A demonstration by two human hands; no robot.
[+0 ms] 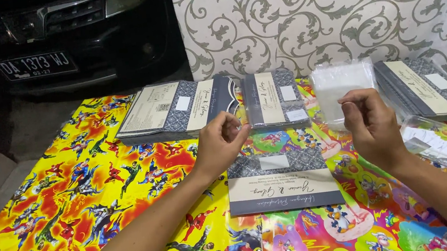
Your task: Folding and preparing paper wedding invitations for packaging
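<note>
In the head view, both hands hovered above the tabletop (48, 221), which was covered in bright cartoon-print wrapping paper. The left hand (217, 143) was raised with its fingers curled inward and pinched together near the thumb; whether it gripped anything small could not be told, since the fingertips hid the spot. The right hand (371, 124) was held up the same way, fingers bent and closed toward the thumb, possibly on the edge of a thin clear sleeve, though the film was too faint to be sure. The two hands stood well apart, with nothing plainly stretched between them.

Below and between them lay a single card (283, 183), grey-patterned on top with a cream band beneath, flat on the tabletop. Behind the left hand sat a stack of similar cards (176, 108), and just beside it a smaller stack (274, 99). Behind the right hand lay a pile of clear plastic sleeves (341, 88), and further right another card stack (426, 89). A clear plastic tub (438, 139) holding white slips rested near the right wrist. A dark car (65, 37) stood beyond the tabletop's far left.
</note>
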